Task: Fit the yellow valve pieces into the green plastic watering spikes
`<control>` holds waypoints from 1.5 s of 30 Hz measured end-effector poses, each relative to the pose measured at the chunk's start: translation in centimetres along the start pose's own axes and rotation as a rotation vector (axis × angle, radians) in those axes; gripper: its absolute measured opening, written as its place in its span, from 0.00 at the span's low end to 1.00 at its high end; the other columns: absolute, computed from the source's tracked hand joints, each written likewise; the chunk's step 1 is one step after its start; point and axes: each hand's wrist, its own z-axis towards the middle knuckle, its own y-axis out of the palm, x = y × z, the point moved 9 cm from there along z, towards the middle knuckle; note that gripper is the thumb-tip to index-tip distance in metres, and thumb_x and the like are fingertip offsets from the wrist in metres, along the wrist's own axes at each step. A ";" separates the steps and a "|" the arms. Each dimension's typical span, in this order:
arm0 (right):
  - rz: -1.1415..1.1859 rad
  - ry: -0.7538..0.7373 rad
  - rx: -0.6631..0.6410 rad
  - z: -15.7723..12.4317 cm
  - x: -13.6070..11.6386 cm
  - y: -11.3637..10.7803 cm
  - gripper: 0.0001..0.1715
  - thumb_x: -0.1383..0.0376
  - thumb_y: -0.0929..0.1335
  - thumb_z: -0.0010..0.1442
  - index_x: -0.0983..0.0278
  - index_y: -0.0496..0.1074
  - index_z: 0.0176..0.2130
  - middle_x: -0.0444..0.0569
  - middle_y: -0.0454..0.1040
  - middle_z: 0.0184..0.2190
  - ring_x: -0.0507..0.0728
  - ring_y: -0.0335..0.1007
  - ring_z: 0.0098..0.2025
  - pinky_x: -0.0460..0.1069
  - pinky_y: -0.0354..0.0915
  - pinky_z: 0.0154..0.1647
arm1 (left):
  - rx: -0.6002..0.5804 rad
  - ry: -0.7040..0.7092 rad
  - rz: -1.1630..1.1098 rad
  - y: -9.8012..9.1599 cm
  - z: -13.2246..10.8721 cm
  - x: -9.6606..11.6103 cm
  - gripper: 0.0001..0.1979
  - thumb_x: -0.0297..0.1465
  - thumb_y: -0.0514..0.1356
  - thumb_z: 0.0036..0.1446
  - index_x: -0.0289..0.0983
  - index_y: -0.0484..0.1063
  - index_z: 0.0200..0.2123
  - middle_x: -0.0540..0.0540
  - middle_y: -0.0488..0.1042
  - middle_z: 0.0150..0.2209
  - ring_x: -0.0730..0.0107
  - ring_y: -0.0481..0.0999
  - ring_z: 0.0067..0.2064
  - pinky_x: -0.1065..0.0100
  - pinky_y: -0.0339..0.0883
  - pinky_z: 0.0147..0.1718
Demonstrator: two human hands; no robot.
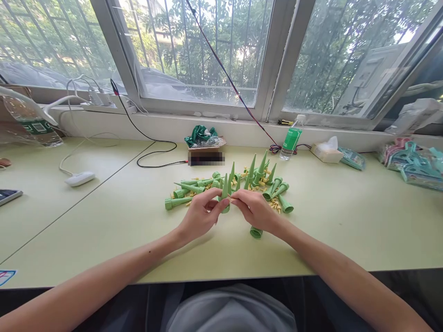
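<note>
Both hands meet over the middle of the pale green table [104,216]. My left hand [202,213] pinches an upright green cone spike [225,191] between thumb and fingers. My right hand [255,210] is closed, its fingertips touching the same cone at a small yellow piece that I can barely make out. A second green cone [256,232] lies under the heel of my right hand. Behind the hands spreads a pile of green cone spikes [258,177], some standing, some lying, mixed with several small yellow parts [277,206].
A small cardboard box [206,154] with green bags stands behind the pile. A green-labelled bottle [291,138], a tissue pack [326,151] and plastic clips [411,161] sit at the right. A white mouse [80,178], cables and a large bottle [29,119] are at the left.
</note>
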 end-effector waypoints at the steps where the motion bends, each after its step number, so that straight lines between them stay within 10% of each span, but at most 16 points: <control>1: -0.003 0.009 -0.002 0.0 0.1 0.0 0.18 0.59 0.57 0.74 0.62 0.67 0.35 0.46 0.70 0.27 0.53 0.63 0.28 0.46 0.59 0.31 | 0.002 0.003 0.004 0.0 0.0 0.1 0.15 0.42 0.61 0.62 0.38 0.64 0.30 0.56 0.54 0.22 0.82 0.60 0.17 0.76 0.56 0.14; 38: 0.061 0.101 -0.049 0.0 0.5 0.0 0.19 0.59 0.57 0.73 0.62 0.59 0.30 0.40 0.58 0.22 0.50 0.51 0.23 0.45 0.52 0.27 | -0.025 0.052 -0.011 0.1 -0.1 0.5 0.10 0.37 0.61 0.64 0.35 0.73 0.34 0.52 0.60 0.32 0.85 0.62 0.20 0.76 0.61 0.14; 45: 0.248 0.250 -0.099 0.0 1.1 0.4 0.24 0.54 0.56 0.73 0.61 0.56 0.27 0.38 0.57 0.19 0.48 0.52 0.20 0.45 0.53 0.26 | -0.016 0.317 0.159 0.0 -0.5 2.8 0.05 0.30 0.61 0.64 0.37 0.73 0.35 0.49 0.67 0.33 0.81 0.63 0.25 0.76 0.63 0.20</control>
